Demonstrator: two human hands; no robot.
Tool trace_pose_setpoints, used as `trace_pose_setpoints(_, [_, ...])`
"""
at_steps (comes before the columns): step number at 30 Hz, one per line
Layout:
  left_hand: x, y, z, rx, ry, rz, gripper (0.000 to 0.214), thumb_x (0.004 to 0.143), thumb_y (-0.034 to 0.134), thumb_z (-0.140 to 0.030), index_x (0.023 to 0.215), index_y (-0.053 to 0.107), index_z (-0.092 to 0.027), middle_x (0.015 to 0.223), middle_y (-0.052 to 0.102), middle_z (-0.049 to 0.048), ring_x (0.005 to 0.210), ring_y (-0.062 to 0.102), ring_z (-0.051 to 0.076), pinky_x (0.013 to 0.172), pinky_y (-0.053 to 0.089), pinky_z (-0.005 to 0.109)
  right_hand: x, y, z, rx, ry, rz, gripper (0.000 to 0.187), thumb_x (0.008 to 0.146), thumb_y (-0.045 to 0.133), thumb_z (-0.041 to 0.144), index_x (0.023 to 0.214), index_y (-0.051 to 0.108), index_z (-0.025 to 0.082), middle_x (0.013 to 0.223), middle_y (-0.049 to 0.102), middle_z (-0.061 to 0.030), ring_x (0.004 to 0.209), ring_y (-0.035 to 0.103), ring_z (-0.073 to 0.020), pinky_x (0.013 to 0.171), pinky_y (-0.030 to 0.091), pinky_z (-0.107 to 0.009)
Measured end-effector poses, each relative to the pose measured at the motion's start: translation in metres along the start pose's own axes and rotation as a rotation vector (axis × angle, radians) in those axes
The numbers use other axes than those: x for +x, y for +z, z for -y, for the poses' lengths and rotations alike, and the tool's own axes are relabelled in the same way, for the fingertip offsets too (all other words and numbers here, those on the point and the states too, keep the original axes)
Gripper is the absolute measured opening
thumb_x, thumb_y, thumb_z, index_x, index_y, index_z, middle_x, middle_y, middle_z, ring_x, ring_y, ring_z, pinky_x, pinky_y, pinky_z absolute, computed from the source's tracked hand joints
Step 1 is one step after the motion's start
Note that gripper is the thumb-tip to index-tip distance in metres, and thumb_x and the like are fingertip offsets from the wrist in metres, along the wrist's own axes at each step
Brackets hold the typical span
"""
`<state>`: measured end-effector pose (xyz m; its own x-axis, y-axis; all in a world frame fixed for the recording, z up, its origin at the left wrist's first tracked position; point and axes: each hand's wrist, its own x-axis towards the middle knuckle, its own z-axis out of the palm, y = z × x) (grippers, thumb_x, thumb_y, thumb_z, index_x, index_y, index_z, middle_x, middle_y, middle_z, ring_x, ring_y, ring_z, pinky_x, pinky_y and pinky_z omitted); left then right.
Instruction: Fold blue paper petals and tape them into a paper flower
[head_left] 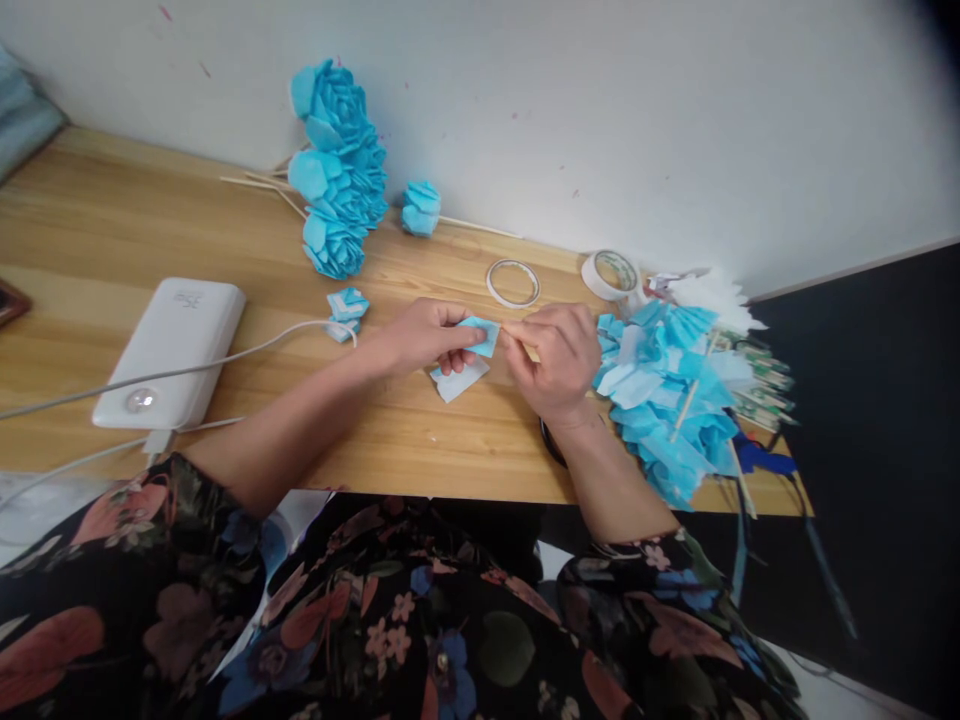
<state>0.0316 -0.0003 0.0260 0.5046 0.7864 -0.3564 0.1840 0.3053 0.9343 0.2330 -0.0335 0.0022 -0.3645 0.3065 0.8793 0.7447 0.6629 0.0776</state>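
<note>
My left hand pinches a small folded blue paper piece above the wooden table. A pale blue-white paper scrap lies just under it. My right hand is closed, fingertips meeting the same blue piece from the right, with a thin wooden stick partly hidden in its fingers. Both hands sit at the table's middle front.
Finished blue paper flowers on sticks lie at the back. A white power bank with cables is at left, and a small folded blue piece near it. Two tape rolls and a heap of blue paper squares are at right.
</note>
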Motion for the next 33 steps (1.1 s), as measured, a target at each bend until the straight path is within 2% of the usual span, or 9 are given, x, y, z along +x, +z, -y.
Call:
trace_pose_setpoints(6, [-0.001, -0.001, 0.0, -0.027, 0.016, 0.0, 0.032, 0.098, 0.066, -0.013, 0.067, 0.061, -0.015, 0.058, 0.064, -0.0021, 0.051, 0.059, 0.006, 0.053, 0.044, 0.018, 0.0, 0.001, 0.001, -0.02, 0.007, 0.024, 0.01, 0.103, 0.065, 0.017, 0.098, 0.067, 0.025, 0.08, 0.071, 0.0007, 0.076, 0.064, -0.0163, 0.073, 0.049, -0.035])
trace_pose_setpoints(14, [-0.004, 0.001, -0.005, -0.073, 0.023, -0.015, 0.033, 0.1, 0.064, -0.008, 0.068, 0.062, -0.015, 0.058, 0.064, -0.0028, 0.05, 0.058, 0.006, 0.055, 0.046, 0.018, -0.002, 0.003, 0.001, 0.074, 0.029, 0.051, 0.014, 0.1, 0.068, 0.014, 0.104, 0.07, 0.027, 0.084, 0.074, 0.0004, 0.078, 0.066, -0.0172, 0.073, 0.051, -0.036])
trace_pose_setpoints(22, [-0.006, 0.001, -0.009, -0.136, 0.013, -0.011, 0.032, 0.102, 0.063, -0.008, 0.07, 0.062, -0.014, 0.059, 0.065, -0.0024, 0.049, 0.057, 0.005, 0.054, 0.046, 0.018, -0.009, 0.005, 0.0, 0.011, 0.103, 0.186, 0.014, 0.104, 0.061, 0.023, 0.098, 0.073, 0.027, 0.083, 0.073, -0.0018, 0.078, 0.066, -0.019, 0.074, 0.052, -0.038])
trace_pose_setpoints(30, [-0.006, -0.001, -0.007, -0.254, 0.018, 0.067, 0.031, 0.101, 0.056, -0.003, 0.074, 0.065, -0.012, 0.06, 0.067, -0.0002, 0.05, 0.059, 0.006, 0.055, 0.047, 0.019, -0.004, 0.004, 0.001, 0.125, 0.051, 0.127, 0.011, 0.101, 0.067, 0.016, 0.103, 0.072, 0.026, 0.087, 0.077, -0.0004, 0.08, 0.068, -0.0175, 0.075, 0.054, -0.036])
trace_pose_setpoints(33, [-0.004, -0.003, -0.006, -0.304, 0.017, 0.082, 0.031, 0.102, 0.055, -0.007, 0.074, 0.067, -0.012, 0.064, 0.069, 0.0027, 0.052, 0.062, 0.009, 0.056, 0.049, 0.021, -0.004, 0.004, 0.0, 0.121, 0.054, 0.156, 0.013, 0.1, 0.068, 0.016, 0.103, 0.074, 0.026, 0.088, 0.077, -0.0003, 0.082, 0.069, -0.018, 0.075, 0.055, -0.036])
